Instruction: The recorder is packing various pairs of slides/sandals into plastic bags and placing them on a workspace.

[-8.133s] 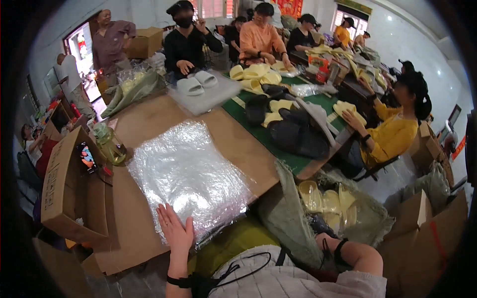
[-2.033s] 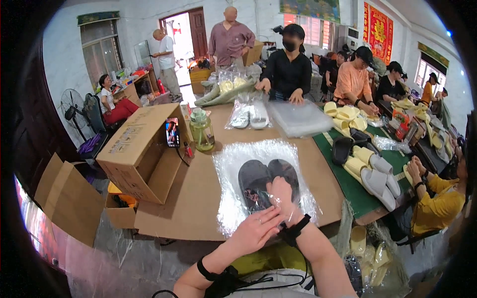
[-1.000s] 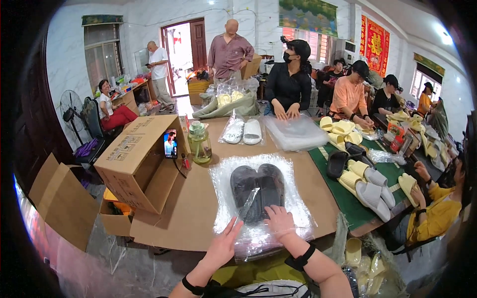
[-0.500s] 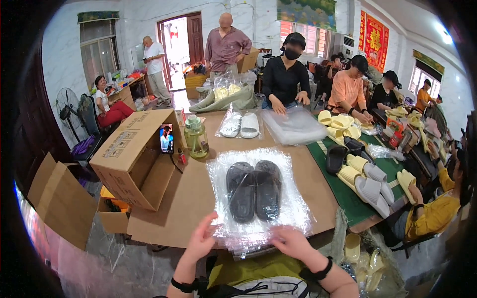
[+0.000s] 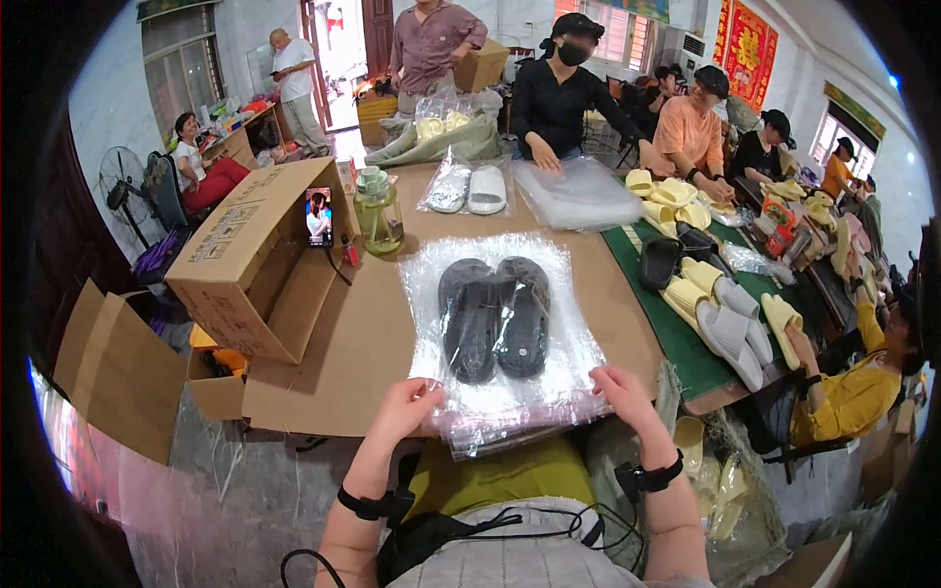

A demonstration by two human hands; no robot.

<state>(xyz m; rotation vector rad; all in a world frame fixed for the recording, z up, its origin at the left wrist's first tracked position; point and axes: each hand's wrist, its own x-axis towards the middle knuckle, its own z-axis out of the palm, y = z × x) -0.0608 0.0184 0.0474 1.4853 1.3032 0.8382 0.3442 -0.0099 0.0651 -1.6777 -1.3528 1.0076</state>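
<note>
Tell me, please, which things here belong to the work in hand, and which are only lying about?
In use: left hand, right hand, stack of clear bags, black slippers.

Lying about: green bottle, phone, cardboard box, white slippers.

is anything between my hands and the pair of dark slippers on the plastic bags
Nothing visible does. The left hand and right hand rest on the near edge of the clear plastic bag stack. The dark slippers lie farther up the stack, with only bare plastic between them and the hands.
</note>
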